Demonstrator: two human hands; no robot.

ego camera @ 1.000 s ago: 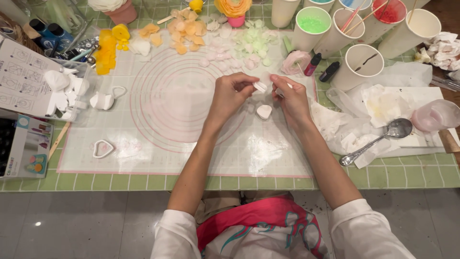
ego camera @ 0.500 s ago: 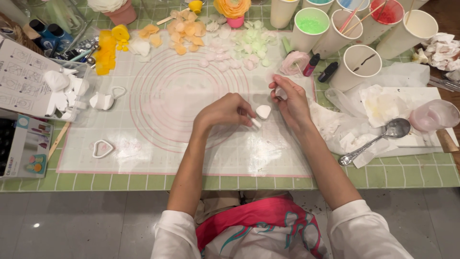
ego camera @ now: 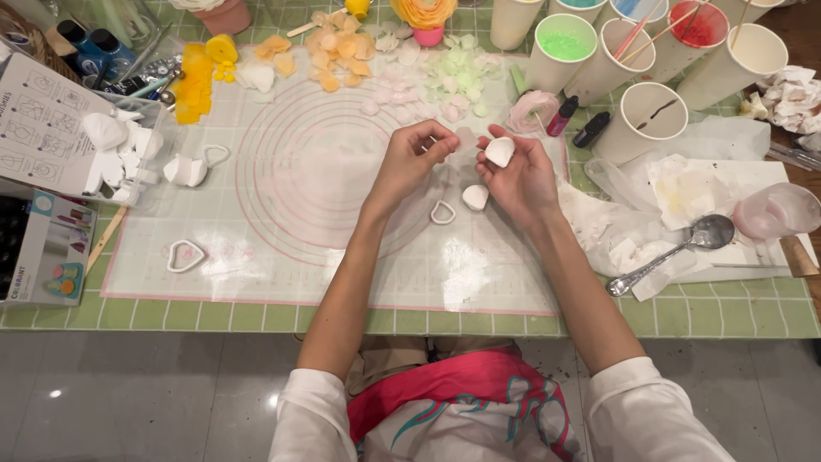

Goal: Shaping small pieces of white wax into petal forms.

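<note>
Above silicone mat (ego camera: 282,257): right hand (ego camera: 517,171) pinching white petal (ego camera: 499,151); left hand (ego camera: 412,158) pinching thin translucent piece (ego camera: 466,139) beside it. Best light fingertip pressure, thin edges evenly, avoid tearing.

Both hands are raised over the translucent rolling mat (ego camera: 282,248) on the green-tiled surface (ego camera: 684,316): the right hand (ego camera: 517,175) holds a white petal-shaped clay piece (ego camera: 499,151) at its fingertips, and the left hand (ego camera: 410,158) pinches a thin pale petal (ego camera: 464,139) just beside it. A second white clay piece (ego camera: 475,198) and a small teardrop cutter (ego camera: 442,212) lie on the mat below the hands. A metal spoon (ego camera: 676,248) rests on crumpled plastic well to the right.
</note>
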